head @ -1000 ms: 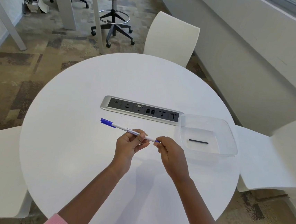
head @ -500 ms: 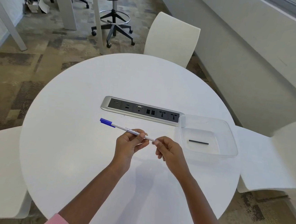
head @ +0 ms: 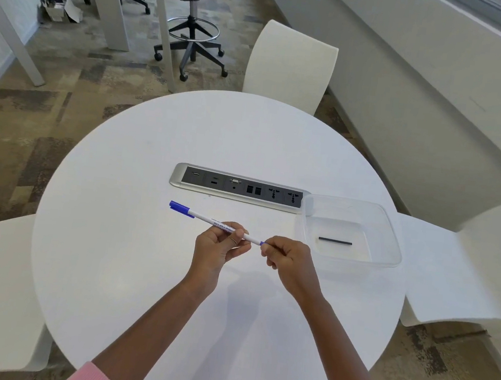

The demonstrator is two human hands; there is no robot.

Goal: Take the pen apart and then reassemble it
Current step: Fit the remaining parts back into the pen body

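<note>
Now my left grip (head: 219,243) curls round the pen (head: 206,217) barrel above the desk (head: 131,270), my right grip (head: 287,256) pinching its blue end, clear tray (head: 308,207) just beside.

Round white table (head: 131,270): inset socket strip (head: 240,188), clear tray (head: 392,234) on top.

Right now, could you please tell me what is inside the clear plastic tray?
A short thin black stick lies flat on the floor of the clear rectangular plastic tray. Its see-through walls hide nothing; no other contents show.
</note>
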